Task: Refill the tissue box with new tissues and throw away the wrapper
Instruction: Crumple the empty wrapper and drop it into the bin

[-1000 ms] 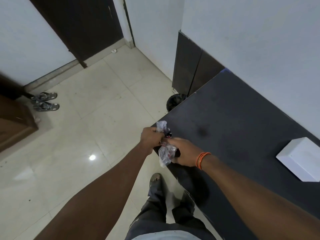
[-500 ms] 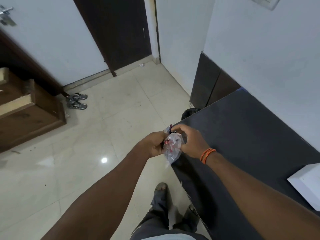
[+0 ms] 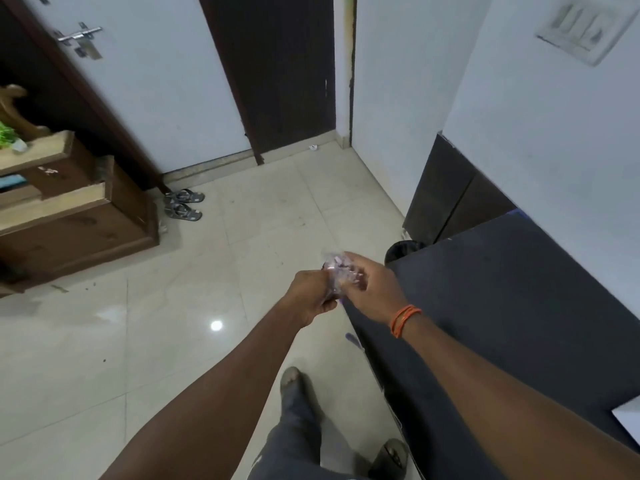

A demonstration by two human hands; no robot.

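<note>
Crinkly clear wrapper (image 3: pixel 337 276) balled between hands (image 3: pixel 341 292).

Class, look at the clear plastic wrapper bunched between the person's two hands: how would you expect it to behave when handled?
The wrapper looks thin and crumpled, so probably floppy and very light. Its glossy film may be slippery. The left hand closes around it, while the right hand pinches it, suggesting it compresses easily.

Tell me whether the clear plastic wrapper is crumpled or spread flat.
Crumpled: the clear plastic wrapper is bunched into a small wad between the left hand and right hand.
</note>
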